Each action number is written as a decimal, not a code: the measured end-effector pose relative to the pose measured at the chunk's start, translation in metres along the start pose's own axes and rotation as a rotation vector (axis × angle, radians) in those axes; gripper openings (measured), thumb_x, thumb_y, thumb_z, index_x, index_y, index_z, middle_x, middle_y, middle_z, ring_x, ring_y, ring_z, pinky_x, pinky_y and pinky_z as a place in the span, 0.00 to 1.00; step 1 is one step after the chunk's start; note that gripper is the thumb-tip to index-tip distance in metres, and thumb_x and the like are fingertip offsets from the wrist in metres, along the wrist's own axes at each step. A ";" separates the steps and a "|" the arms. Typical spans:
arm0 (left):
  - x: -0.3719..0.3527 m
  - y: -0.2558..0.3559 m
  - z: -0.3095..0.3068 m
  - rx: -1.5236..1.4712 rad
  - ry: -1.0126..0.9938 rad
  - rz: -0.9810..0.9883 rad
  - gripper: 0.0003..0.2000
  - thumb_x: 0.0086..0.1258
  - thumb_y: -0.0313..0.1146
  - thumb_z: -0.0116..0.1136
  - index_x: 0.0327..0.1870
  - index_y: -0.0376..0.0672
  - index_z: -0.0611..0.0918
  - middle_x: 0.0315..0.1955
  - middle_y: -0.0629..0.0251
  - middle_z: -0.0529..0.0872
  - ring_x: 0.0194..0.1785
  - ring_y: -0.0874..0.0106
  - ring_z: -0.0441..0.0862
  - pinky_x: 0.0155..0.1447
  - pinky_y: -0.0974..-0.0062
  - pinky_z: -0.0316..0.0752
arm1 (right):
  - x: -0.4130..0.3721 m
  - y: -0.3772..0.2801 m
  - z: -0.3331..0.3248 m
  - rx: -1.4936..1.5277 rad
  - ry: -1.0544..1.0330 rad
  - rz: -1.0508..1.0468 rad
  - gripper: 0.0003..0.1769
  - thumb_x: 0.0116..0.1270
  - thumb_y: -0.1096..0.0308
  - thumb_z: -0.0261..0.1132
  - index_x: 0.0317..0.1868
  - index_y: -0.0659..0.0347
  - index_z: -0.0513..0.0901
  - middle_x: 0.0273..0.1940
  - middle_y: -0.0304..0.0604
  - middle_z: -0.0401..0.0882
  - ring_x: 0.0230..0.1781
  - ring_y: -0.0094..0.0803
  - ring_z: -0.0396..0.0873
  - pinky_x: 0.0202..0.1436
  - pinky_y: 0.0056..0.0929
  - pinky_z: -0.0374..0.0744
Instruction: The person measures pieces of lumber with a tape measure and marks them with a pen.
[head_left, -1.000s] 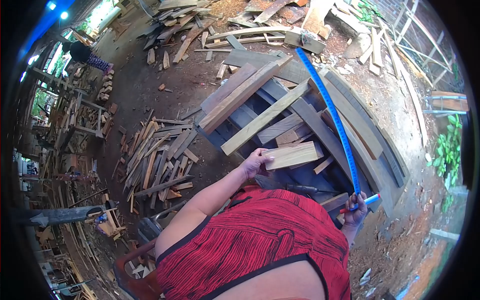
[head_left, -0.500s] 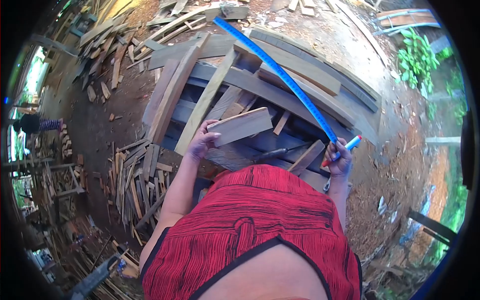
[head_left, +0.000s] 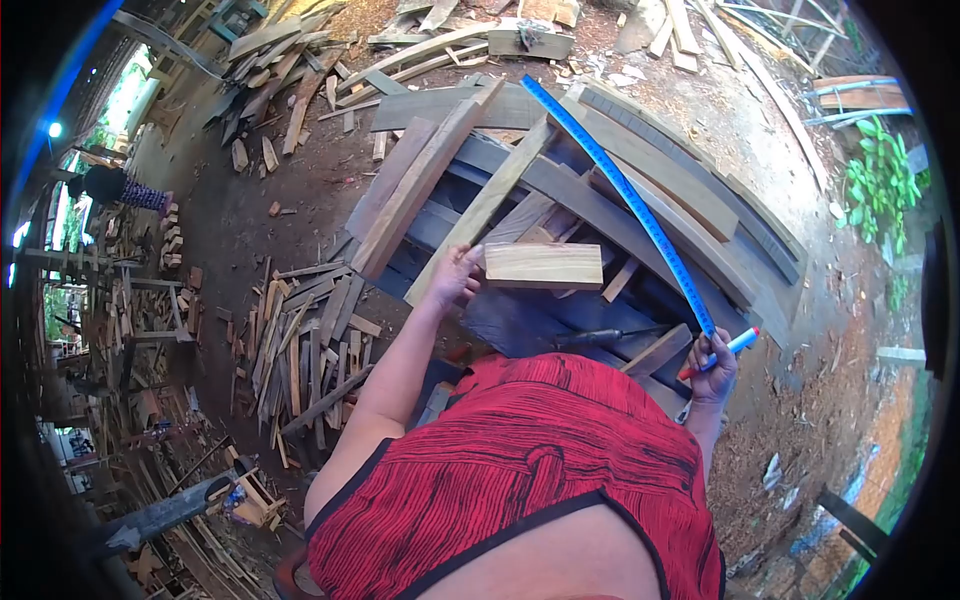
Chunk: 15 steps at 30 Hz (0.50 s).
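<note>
From my remote seat, I see the left hand (head_left: 457, 275) pinching a short wooden block (head_left: 543, 266) by one end above the stacked planks (head_left: 485, 210), apparently leaving its long face clear. The right hand (head_left: 713, 366) clasps a blue measuring tape (head_left: 640, 206) and marker (head_left: 742, 342) together, perhaps for handiness.

**No lettering or numbers legible**

The long, narrow blue measuring strip (head_left: 630, 200), seen slanting from the far edge of the worktop of grey-brown planks (head_left: 590, 203) toward its right near corner, bears a row of small dark marks along its length, too small to read as figures. On the slim white-and-blue pen with red ends (head_left: 742, 342), no print can be made out; the right hand's fingers (head_left: 716, 364) cover part of its barrel. The pale rectangular wooden block (head_left: 543, 266) shows grain lines, no readable writing.
</note>
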<state>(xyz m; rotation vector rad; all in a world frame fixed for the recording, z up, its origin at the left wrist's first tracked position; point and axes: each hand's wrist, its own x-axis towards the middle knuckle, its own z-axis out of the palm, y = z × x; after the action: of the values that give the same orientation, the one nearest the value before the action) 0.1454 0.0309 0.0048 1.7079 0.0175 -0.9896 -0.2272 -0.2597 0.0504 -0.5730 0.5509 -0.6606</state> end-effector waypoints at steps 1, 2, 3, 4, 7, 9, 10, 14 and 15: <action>0.009 -0.001 -0.013 0.216 0.132 0.077 0.28 0.64 0.49 0.60 0.61 0.42 0.72 0.36 0.58 0.82 0.32 0.68 0.81 0.37 0.69 0.78 | -0.001 0.000 0.000 0.002 -0.004 0.000 0.09 0.66 0.72 0.57 0.44 0.67 0.75 0.26 0.42 0.71 0.18 0.23 0.68 0.17 0.20 0.68; 0.041 -0.022 -0.036 0.475 0.329 0.439 0.27 0.62 0.51 0.62 0.55 0.40 0.76 0.31 0.57 0.83 0.33 0.65 0.82 0.38 0.67 0.77 | -0.003 0.000 -0.001 -0.002 0.014 -0.005 0.09 0.66 0.72 0.57 0.44 0.67 0.75 0.26 0.42 0.71 0.18 0.23 0.68 0.17 0.20 0.68; 0.027 0.010 -0.046 0.795 0.465 0.531 0.29 0.60 0.50 0.64 0.56 0.39 0.75 0.34 0.55 0.82 0.35 0.59 0.81 0.42 0.64 0.75 | -0.004 0.000 -0.001 -0.007 0.032 -0.010 0.09 0.66 0.72 0.57 0.44 0.67 0.75 0.26 0.42 0.71 0.18 0.23 0.68 0.17 0.20 0.68; 0.030 0.021 -0.057 0.896 0.583 0.565 0.28 0.57 0.48 0.65 0.56 0.42 0.75 0.40 0.54 0.79 0.44 0.56 0.78 0.49 0.61 0.73 | -0.006 -0.001 0.001 -0.022 0.045 -0.004 0.09 0.66 0.72 0.57 0.44 0.67 0.75 0.26 0.42 0.71 0.17 0.22 0.68 0.17 0.19 0.68; 0.045 0.036 -0.090 1.172 0.800 0.530 0.29 0.56 0.46 0.65 0.58 0.46 0.72 0.48 0.54 0.73 0.56 0.53 0.69 0.60 0.57 0.65 | -0.010 -0.001 0.001 -0.038 0.055 -0.004 0.09 0.65 0.72 0.57 0.44 0.66 0.75 0.26 0.42 0.72 0.17 0.22 0.69 0.17 0.19 0.68; 0.051 0.035 -0.099 1.200 0.824 0.498 0.29 0.56 0.46 0.65 0.58 0.45 0.72 0.49 0.54 0.73 0.56 0.54 0.69 0.60 0.57 0.65 | -0.011 0.000 0.003 -0.044 0.049 -0.006 0.09 0.65 0.72 0.58 0.44 0.67 0.75 0.26 0.42 0.72 0.17 0.22 0.69 0.17 0.19 0.68; 0.055 0.036 -0.100 1.229 0.847 0.466 0.30 0.56 0.46 0.65 0.58 0.44 0.71 0.51 0.54 0.73 0.56 0.54 0.70 0.60 0.57 0.65 | -0.012 0.000 0.005 -0.044 0.055 -0.012 0.09 0.65 0.72 0.57 0.44 0.66 0.75 0.26 0.42 0.72 0.17 0.22 0.69 0.16 0.19 0.68; 0.049 0.030 -0.055 1.026 0.495 0.916 0.31 0.54 0.47 0.67 0.57 0.42 0.73 0.51 0.53 0.74 0.57 0.56 0.70 0.61 0.59 0.65 | -0.016 0.001 0.011 -0.051 0.069 -0.016 0.09 0.66 0.72 0.57 0.44 0.66 0.75 0.27 0.42 0.72 0.17 0.22 0.70 0.16 0.20 0.68; 0.031 0.041 -0.032 0.939 0.322 1.008 0.31 0.53 0.46 0.68 0.56 0.40 0.73 0.50 0.52 0.75 0.56 0.56 0.71 0.60 0.60 0.66 | -0.015 0.000 0.013 -0.052 0.054 -0.010 0.09 0.66 0.72 0.57 0.44 0.66 0.75 0.27 0.42 0.72 0.17 0.22 0.70 0.16 0.20 0.68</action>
<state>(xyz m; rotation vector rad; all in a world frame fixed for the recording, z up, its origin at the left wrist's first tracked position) 0.2034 0.0264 0.0194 2.2604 -1.1346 0.1091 -0.2289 -0.2456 0.0637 -0.6084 0.6175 -0.6739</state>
